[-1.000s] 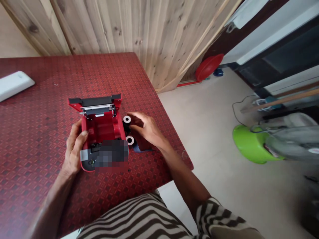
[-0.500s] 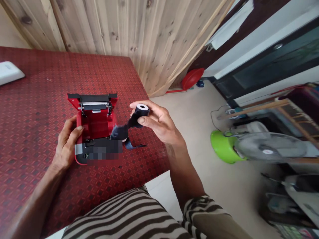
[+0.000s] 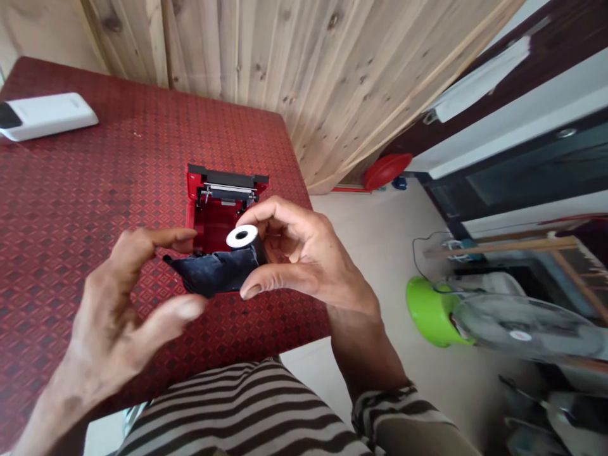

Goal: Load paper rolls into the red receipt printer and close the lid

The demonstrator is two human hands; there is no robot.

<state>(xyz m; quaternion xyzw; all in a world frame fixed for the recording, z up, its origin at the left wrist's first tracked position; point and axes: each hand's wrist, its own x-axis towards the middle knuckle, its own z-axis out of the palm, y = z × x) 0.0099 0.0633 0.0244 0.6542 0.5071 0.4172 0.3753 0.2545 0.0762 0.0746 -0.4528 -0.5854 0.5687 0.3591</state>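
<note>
My right hand (image 3: 299, 253) grips a small paper roll (image 3: 243, 237) with a white end and dark outer side, thumb in front and fingers behind. From it a dark loose strip (image 3: 209, 271) stretches left. My left hand (image 3: 128, 297) has thumb and forefinger apart, around the strip's free end, and holds nothing visible. Behind the roll stands a red and black label or receipt printer (image 3: 228, 183) on the table, its lid raised and its red compartment (image 3: 211, 225) showing. The strip and my hands hide the printer's front.
The printer stands on a table with a red patterned cover (image 3: 118, 171). A white power-bank-like device (image 3: 52, 115) lies at the far left. Wood panelling (image 3: 247, 50) rises behind. On the floor to the right are a green bucket (image 3: 427, 310) and a fan (image 3: 513, 323).
My left hand has let go of the printer and moved toward the strip. My right hand has brought the roll left and down, in front of the open printer. The view has shifted.
</note>
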